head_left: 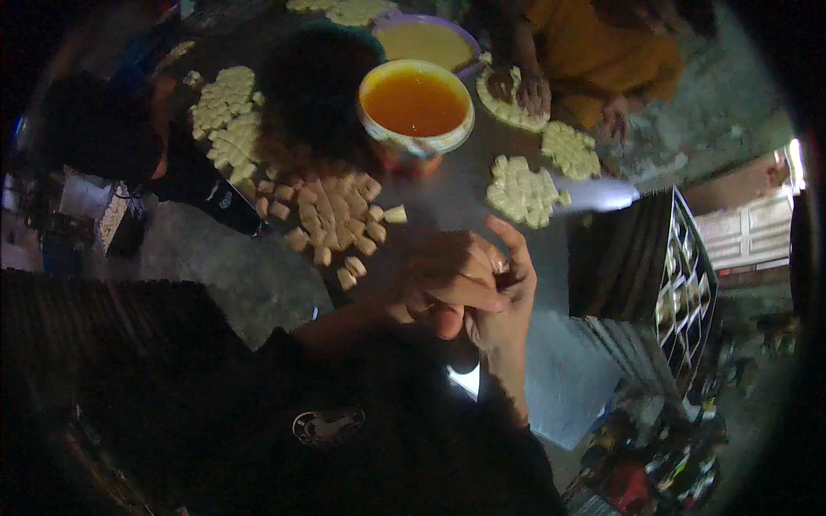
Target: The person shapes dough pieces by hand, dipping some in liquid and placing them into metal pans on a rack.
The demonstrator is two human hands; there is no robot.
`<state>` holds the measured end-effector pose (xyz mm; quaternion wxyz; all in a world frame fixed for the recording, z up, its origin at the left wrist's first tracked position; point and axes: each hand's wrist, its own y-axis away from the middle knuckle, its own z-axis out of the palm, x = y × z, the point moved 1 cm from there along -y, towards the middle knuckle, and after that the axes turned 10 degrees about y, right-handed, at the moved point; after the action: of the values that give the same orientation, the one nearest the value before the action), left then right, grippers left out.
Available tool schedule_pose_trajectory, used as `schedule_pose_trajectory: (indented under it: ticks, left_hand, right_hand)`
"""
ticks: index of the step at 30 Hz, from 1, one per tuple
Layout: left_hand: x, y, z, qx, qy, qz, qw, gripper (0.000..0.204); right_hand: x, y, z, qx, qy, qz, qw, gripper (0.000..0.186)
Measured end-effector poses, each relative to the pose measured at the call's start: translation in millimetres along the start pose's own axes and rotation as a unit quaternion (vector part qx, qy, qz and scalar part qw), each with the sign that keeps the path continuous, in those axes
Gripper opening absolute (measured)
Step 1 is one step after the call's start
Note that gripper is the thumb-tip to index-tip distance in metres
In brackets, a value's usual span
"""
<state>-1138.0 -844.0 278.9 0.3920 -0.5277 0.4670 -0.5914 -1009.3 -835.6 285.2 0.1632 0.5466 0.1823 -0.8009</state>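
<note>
My left hand and my right hand are pressed together in front of my chest, over the near edge of the dark table. The left hand's fingers lie curled across the right hand, and one right finger points up. Anything between the palms is hidden. Just beyond and to the left lies a heap of small cut dough pieces, a few of them loose. A white-rimmed bucket of orange liquid stands farther back. Right of it is a flat cluster of pale dough pieces.
Behind the bucket sits a purple-rimmed basin with pale yellow contents. A co-worker's hand rests on a ring of dough at the far right. Another person's dark-haired head leans over the table. More dough pieces lie left; a rack stands right.
</note>
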Motion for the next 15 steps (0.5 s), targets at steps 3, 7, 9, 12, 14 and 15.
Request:
schedule_pose_trajectory:
  ticks: [3, 7, 9, 12, 14, 15]
  left_hand:
    - [-7, 19, -26, 0.221, 0.069, -0.034, 0.972, 0.045]
    - [-11, 22, -77, 0.383, 0.144, -0.092, 0.908, 0.032]
    - [-22, 27, -109, 0.399, 0.162, -0.112, 0.895, 0.037]
    - [-31, 19, -159, 0.395, 0.047, -0.183, 0.899, 0.059]
    - [-34, 22, -188, 0.42, 0.008, -0.255, 0.871, 0.065]
    - [-32, 32, -198, 0.446, 0.031, -0.29, 0.846, 0.064]
  right_hand:
    - [-3, -30, 56, -0.054, 0.05, -0.019, 0.997, 0.051]
    - [29, -83, 95, -0.101, 0.15, -0.007, 0.983, 0.054]
    - [29, -113, 118, -0.128, 0.006, 0.052, 0.99, 0.056]
    - [36, -170, 131, -0.155, -0.08, 0.14, 0.975, 0.053]
    - [42, -220, 153, -0.095, 0.054, 0.12, 0.987, 0.043]
    - [50, -256, 155, -0.116, 0.242, 0.058, 0.962, 0.035]
